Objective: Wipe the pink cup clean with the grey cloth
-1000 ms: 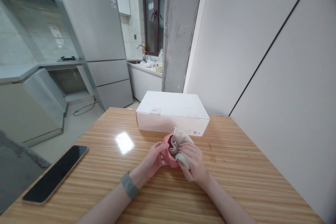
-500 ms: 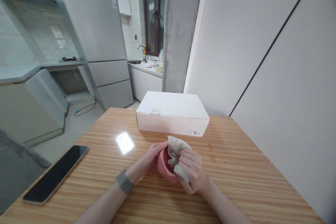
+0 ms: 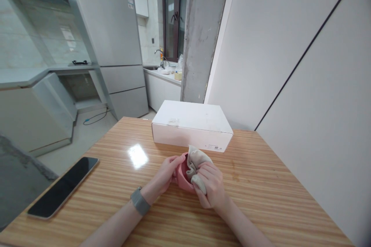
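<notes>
A pink bowl (image 3: pixel 183 180) is tilted over the wooden table, its opening turned toward the right. My left hand (image 3: pixel 168 170) grips its left side, with the thumb at the rim and the fingers behind the wall. My right hand (image 3: pixel 211 185) is closed around a light grey cloth (image 3: pixel 199 156), pressing it against the bowl's right rim and partly into the inside. One corner of the cloth sticks up above the hand. The cloth and my right fingers hide part of the bowl's interior.
Just beyond the bowl a white cardboard box (image 3: pixel 191 121) rests on the wooden table (image 3: pixel 261 204). A black-screened phone (image 3: pixel 63 187) lies near the left edge. A white wall (image 3: pixel 319 96) borders the right side; a fridge (image 3: pixel 107 27) stands behind at left.
The bowl and both hands have shifted slightly up and away from me. The bowl is turned a little, and my left fingers reach further round it. The cloth stays in my right hand.
</notes>
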`<state>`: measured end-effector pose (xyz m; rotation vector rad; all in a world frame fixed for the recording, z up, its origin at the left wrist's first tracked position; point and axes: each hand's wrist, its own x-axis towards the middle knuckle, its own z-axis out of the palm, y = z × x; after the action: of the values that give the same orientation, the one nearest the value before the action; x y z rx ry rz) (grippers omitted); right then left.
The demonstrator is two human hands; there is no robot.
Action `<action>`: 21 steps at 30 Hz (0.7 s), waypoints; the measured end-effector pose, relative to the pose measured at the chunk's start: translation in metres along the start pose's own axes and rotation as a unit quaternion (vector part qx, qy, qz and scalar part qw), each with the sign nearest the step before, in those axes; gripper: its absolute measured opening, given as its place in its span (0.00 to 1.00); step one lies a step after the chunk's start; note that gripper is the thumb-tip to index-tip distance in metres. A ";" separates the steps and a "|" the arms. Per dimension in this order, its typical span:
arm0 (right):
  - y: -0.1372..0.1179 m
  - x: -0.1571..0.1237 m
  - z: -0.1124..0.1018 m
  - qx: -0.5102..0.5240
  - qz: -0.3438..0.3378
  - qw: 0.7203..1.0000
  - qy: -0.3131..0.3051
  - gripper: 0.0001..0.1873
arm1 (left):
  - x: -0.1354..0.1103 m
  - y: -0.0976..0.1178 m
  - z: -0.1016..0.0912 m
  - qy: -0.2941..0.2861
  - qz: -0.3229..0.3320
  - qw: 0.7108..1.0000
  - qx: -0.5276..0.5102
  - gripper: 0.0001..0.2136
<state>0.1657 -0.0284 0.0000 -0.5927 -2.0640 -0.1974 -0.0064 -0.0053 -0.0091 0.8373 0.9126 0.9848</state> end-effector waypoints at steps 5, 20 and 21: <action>0.004 -0.002 -0.001 0.003 -0.006 1.000 0.008 0.09 | -0.003 -0.002 0.004 -0.005 -0.009 1.000 -0.011 0.20; -0.001 0.005 -0.008 0.050 -0.052 0.997 -0.010 0.10 | -0.003 0.014 -0.012 -0.124 -0.108 0.986 -0.021 0.17; -0.001 0.005 -0.008 0.050 -0.054 0.997 -0.014 0.10 | -0.003 0.015 -0.015 -0.121 -0.100 0.987 -0.011 0.16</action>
<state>0.1693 -0.0303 0.0080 -0.4242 -2.1213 -0.1479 -0.0249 -0.0006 -0.0010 0.8099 0.7590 0.6995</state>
